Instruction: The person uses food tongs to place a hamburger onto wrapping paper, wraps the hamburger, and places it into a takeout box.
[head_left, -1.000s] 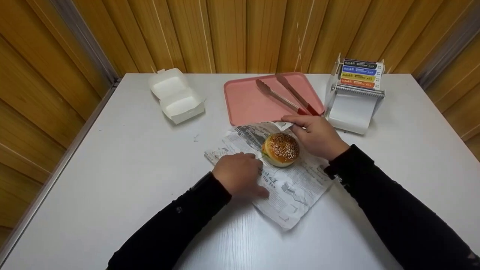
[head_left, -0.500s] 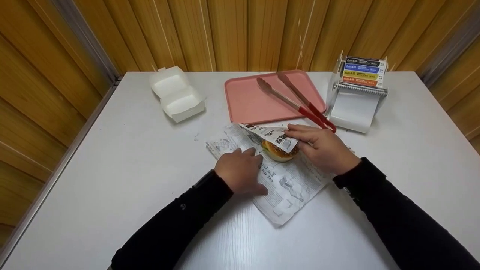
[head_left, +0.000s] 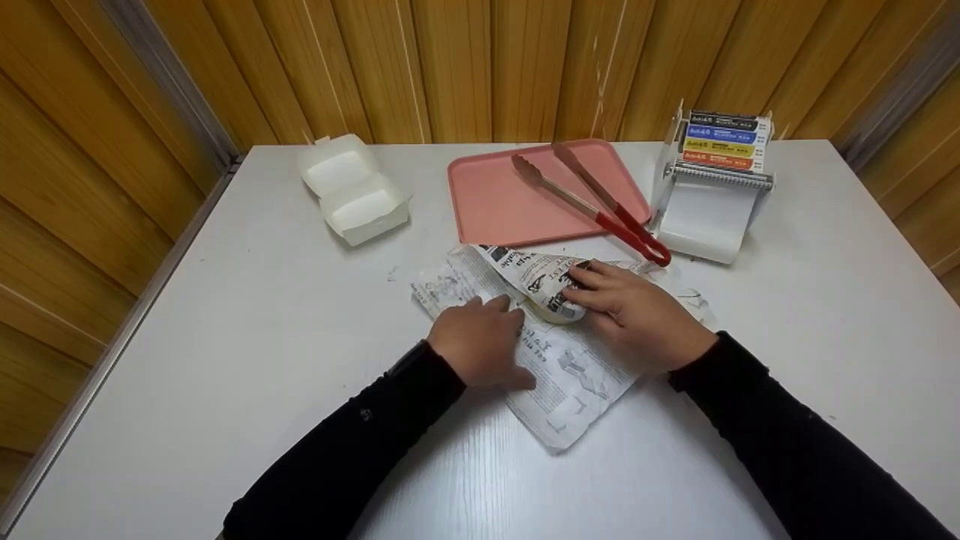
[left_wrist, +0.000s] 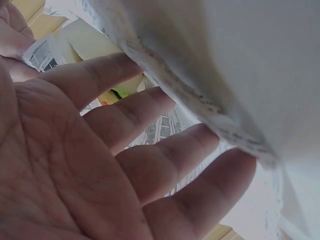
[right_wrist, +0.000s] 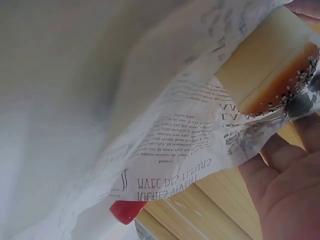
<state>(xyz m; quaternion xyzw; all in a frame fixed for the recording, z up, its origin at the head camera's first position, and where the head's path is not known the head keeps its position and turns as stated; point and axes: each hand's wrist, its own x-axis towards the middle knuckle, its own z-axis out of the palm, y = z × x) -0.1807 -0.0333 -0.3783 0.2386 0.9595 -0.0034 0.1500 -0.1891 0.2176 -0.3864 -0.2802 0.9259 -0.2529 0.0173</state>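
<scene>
A seeded hamburger point(right_wrist: 270, 62) lies on a sheet of newsprint-patterned wrapping paper point(head_left: 574, 409). One corner of the sheet is folded over the bun, so only its lower edge shows in the head view. My right hand point(head_left: 645, 319) presses this flap against the burger with its fingers extended. On the burger's left, my left hand point(head_left: 480, 341) rests on the paper. The left wrist view shows its fingers point(left_wrist: 170, 155) spread and fairly straight against the sheet, with a bit of filling visible beyond them.
Tongs point(head_left: 634, 236) with red handles lie across the pink tray point(head_left: 487, 202), their handle end over its near edge. An open white takeaway box point(head_left: 367, 210) stands back left. At back right is a white dispenser point(head_left: 709, 214) with coloured labels.
My right hand has brought the far paper corner toward me and down over the burger, uncovering the tong handles. The left hand has stayed almost in place.
</scene>
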